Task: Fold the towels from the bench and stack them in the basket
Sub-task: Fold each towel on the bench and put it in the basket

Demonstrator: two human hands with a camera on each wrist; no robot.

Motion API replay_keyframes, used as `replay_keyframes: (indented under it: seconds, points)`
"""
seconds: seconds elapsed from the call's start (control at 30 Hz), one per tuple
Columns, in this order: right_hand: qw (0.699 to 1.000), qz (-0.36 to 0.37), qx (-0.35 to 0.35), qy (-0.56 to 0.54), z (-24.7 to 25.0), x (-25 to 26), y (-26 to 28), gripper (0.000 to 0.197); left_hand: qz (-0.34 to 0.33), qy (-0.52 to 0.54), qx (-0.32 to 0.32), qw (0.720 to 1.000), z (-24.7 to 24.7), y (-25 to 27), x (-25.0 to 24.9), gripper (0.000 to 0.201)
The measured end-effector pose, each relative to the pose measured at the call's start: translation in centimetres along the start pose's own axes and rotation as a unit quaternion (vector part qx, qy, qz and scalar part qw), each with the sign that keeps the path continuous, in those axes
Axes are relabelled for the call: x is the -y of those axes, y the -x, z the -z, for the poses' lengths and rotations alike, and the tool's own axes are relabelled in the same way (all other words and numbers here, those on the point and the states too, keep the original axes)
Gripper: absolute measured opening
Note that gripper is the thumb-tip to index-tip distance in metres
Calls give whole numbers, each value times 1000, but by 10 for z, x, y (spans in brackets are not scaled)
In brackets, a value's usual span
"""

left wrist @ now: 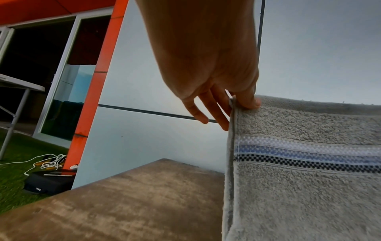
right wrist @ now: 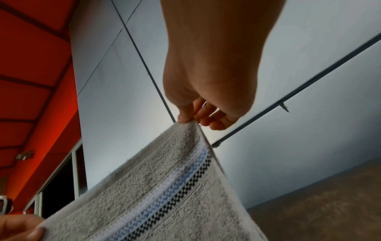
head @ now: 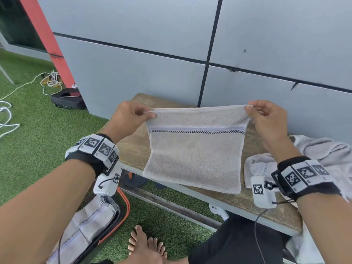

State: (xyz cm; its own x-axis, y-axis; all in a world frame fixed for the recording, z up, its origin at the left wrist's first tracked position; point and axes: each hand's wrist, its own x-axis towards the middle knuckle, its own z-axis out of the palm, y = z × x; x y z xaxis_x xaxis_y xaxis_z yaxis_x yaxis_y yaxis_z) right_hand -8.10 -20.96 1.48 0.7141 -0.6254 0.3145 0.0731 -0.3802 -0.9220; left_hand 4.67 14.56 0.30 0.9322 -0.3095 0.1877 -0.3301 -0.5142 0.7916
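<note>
A grey towel point(head: 194, 149) with a blue and black checked stripe hangs doubled over the wooden bench point(head: 133, 145), stretched between both hands. My left hand point(head: 131, 115) pinches its top left corner point(left wrist: 237, 104) between thumb and fingers. Its top right corner point(right wrist: 189, 124) is pinched by my right hand point(head: 266, 115). The towel's lower edge rests near the bench's front edge. More grey towels point(head: 320, 155) lie crumpled on the bench at the right. The basket point(head: 118, 221), orange-rimmed, stands on the grass at lower left with folded towels point(head: 85, 225) inside.
A grey panelled wall point(head: 171, 54) rises right behind the bench. On the green turf to the left lie a black case point(head: 66, 100) and white cables point(head: 51, 80). My bare foot point(head: 144, 246) is on the grass below the bench.
</note>
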Motion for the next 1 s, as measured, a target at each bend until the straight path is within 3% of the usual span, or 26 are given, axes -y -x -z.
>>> replay_keyframes:
  seconds: [0.23, 0.37, 0.77, 1.0]
  points:
    - [1000, -3, -13, 0, 7, 1, 0, 12, -41, -30, 9, 999, 3, 1, -18, 16]
    - [1000, -8, -7, -7, 10, 2, 2, 9, -32, 2, 15, 999, 7, 2, -20, 9]
    - [1000, -1, -2, -1, 21, 10, 10, 10, -15, 63, 4, 998, 20, 12, -33, 20]
    - [1000, 5, -7, 17, 21, 7, 15, 13, -12, 61, -5, 998, 16, 24, -28, 16]
